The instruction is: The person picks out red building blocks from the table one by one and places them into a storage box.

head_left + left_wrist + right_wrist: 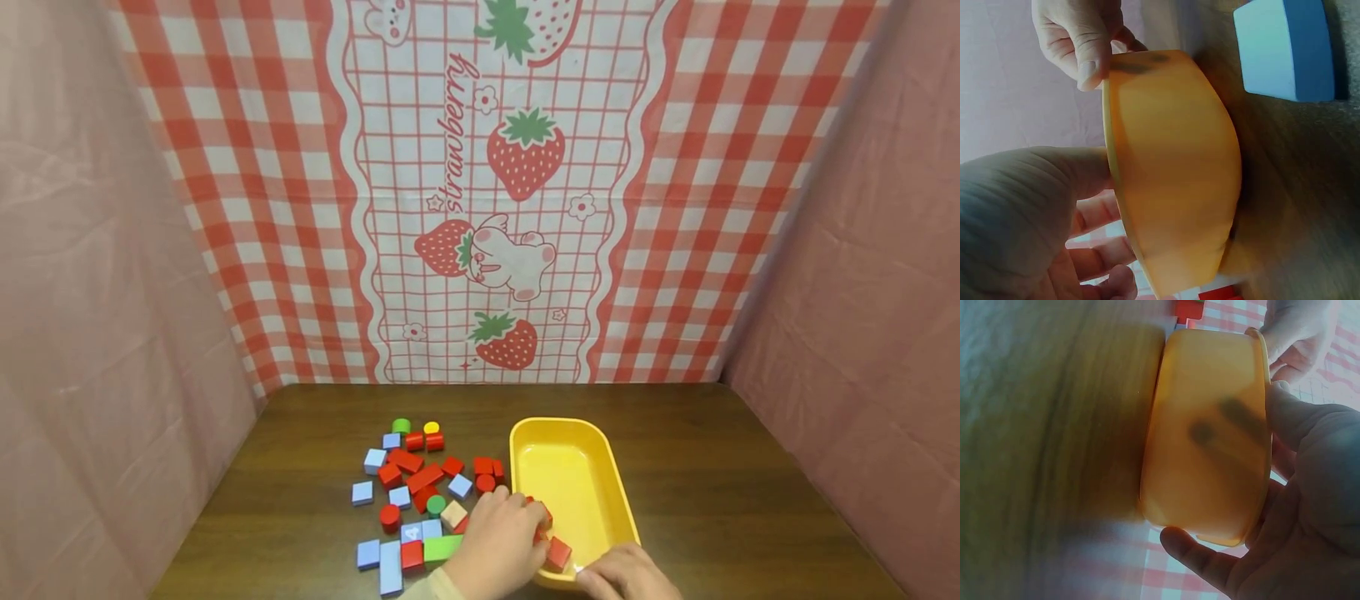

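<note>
A yellow tray [600, 475] stands on the dark wooden table [712, 467], right of a scatter of blocks. My left hand [534, 525] reaches over the tray's left rim, its curled fingers pinching a small red block [543, 512]. Another red block [558, 553] lies inside the tray just under those fingers. My right hand [622, 575] grips the tray's near right corner. In the right wrist view its thumb [1200, 553] lies outside the tray [1210, 437] wall and its fingers show through as shadows. The left wrist view shows my left hand [1094, 225] at the tray [1172, 169] rim.
Red blocks [423, 477], blue blocks [390, 567], a green block [442, 547] and small cylinders [401, 426] lie left of the tray. A blue block [1285, 47] sits close to the tray wall. Pink cloth walls and a strawberry-print backdrop [487, 192] enclose the table.
</note>
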Tool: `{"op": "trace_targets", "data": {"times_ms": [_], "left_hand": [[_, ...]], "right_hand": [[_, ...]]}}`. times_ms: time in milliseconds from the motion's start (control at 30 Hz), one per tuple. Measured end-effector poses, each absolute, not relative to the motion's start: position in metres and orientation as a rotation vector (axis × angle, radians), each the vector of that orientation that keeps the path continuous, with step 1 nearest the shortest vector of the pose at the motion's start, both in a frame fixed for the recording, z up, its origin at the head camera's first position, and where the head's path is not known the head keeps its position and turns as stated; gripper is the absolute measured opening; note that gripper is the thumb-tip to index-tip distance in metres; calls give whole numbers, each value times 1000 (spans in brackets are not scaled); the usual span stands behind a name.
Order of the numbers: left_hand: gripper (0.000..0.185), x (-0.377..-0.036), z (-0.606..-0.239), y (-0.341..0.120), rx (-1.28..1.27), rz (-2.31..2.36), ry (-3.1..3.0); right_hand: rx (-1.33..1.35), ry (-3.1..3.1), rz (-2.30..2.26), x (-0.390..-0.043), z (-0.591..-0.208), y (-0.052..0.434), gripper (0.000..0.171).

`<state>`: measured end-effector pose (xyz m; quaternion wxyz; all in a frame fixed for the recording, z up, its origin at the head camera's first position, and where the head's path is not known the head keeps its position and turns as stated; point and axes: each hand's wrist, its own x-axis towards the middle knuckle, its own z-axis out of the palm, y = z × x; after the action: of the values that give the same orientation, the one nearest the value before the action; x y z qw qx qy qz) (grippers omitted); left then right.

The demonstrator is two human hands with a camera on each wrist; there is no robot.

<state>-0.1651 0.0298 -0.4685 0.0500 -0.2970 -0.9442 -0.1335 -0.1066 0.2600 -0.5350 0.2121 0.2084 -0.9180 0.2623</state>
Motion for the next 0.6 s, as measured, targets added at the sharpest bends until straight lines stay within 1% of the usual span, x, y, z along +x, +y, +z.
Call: {"op": "trace_targets", "data": {"times_ms": [167, 333, 467, 600], "left_hand": [[16, -163, -467, 24, -942, -412, -2856], [19, -165, -458, 7, -894, -459, -2840], [31, -168, -450, -26, -831, -442, -2865], [40, -165, -450, -69, -794, -390, -2929]], "right_hand": [[633, -2502, 715, -109, -536, 261, 23], [580, -2572, 727, -108, -532, 261, 19], [513, -2658, 750, -107, -529, 260, 16], [528, -2657, 754, -106, -529, 260, 16]]}}
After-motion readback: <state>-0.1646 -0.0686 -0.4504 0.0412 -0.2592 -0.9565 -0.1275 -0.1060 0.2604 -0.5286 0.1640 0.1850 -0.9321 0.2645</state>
